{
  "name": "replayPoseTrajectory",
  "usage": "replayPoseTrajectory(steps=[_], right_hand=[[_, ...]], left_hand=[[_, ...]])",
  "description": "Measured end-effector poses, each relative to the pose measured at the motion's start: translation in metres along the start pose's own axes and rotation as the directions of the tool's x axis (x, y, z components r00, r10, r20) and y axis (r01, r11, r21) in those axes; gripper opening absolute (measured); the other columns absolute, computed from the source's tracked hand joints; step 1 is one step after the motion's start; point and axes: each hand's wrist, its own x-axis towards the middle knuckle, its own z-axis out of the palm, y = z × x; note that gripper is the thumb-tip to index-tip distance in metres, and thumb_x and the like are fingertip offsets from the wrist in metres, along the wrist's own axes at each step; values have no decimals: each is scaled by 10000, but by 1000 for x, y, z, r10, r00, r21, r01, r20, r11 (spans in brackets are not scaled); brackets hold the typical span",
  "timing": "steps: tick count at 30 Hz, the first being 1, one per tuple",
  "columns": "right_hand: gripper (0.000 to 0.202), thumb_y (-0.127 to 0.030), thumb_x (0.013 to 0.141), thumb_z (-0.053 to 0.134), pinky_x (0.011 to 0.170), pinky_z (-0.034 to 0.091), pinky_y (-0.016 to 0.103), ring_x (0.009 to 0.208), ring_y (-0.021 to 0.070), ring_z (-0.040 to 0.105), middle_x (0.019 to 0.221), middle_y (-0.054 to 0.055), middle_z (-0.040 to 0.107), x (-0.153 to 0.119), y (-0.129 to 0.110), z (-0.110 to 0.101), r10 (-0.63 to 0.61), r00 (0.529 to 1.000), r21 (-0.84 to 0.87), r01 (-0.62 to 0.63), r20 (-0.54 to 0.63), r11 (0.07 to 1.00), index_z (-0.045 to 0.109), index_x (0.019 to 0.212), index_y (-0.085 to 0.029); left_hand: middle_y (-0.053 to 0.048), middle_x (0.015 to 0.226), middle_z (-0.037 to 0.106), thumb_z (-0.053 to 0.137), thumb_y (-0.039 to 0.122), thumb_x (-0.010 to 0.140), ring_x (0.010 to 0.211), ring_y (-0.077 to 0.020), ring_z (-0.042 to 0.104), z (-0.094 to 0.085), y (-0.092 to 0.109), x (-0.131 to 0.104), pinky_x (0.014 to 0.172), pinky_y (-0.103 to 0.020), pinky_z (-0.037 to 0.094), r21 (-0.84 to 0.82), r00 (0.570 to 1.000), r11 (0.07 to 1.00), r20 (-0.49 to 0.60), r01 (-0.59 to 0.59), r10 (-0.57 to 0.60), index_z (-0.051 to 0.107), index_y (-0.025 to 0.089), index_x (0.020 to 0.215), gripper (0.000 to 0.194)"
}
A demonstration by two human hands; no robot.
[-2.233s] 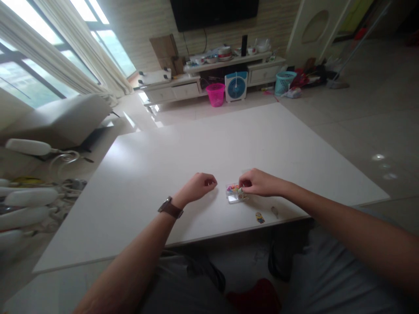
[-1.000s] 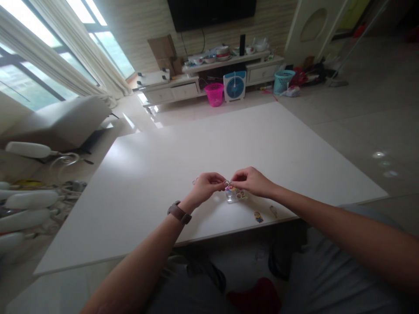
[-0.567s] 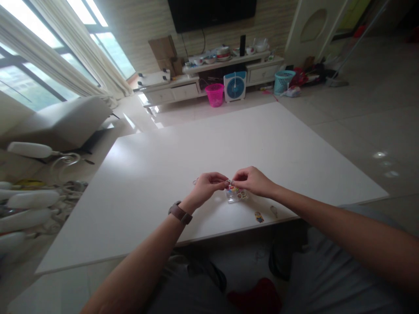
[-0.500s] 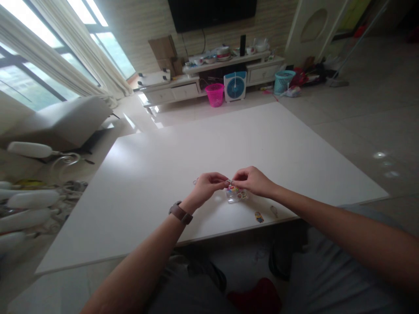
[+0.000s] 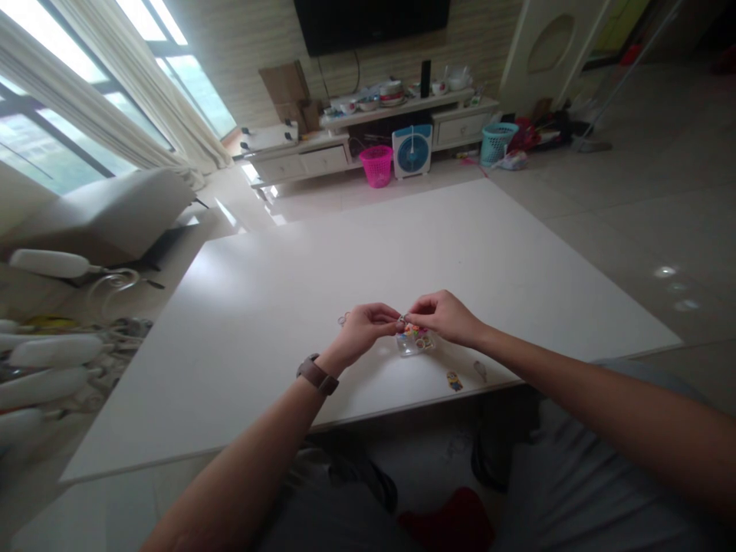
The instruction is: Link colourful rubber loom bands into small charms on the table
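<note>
A small metal ring [image 5: 402,320], too tiny to make out in detail, is being pinched between the fingertips of both hands just above a small clear plastic box of colourful bits [image 5: 415,340]. The left hand [image 5: 363,331], with a brown strapped watch [image 5: 317,374] at its wrist, is curling its fingers in and nipping the ring from one side; the right hand [image 5: 442,316] is nipping it from the other. The box is resting on the wide white table [image 5: 287,307] near its front edge. A little yellow figure sticker [image 5: 454,380] is lying close to that edge, right of the box.
</note>
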Motion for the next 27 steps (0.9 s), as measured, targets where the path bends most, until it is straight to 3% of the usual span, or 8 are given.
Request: replayPoseTrajectory(steps=[11, 16, 27], right_hand=[[271, -374, 725, 771, 627, 522, 266, 700, 182, 680, 757, 65, 748, 0, 1, -2, 8, 1000, 99, -7, -9, 995, 761, 876, -150], [273, -381, 696, 800, 547, 477, 238, 598, 142, 626, 644, 25, 680, 1, -3, -2, -38, 999, 136, 40, -18, 990, 663, 747, -151], [276, -422, 744, 747, 556, 462, 249, 623, 145, 611, 678, 37, 688, -2, -3, -1, -55, 998, 56, 57, -28, 997, 680, 727, -155]], left_hand=[[-65, 770, 751, 880, 317, 640, 738, -154, 694, 2, 1, 0, 768, -303, 533, -27, 1000, 999, -21, -18, 17, 702, 105, 849, 346], [-70, 782, 753, 874, 322, 652, 740, -151, 691, 1, -1, 0, 749, -292, 529, -12, 999, 1000, -38, -27, 26, 703, 110, 860, 342], [-67, 771, 756, 883, 315, 635, 732, -154, 699, 3, 1, 0, 761, -297, 537, -33, 999, 999, -30, -13, 12, 696, 108, 860, 359]])
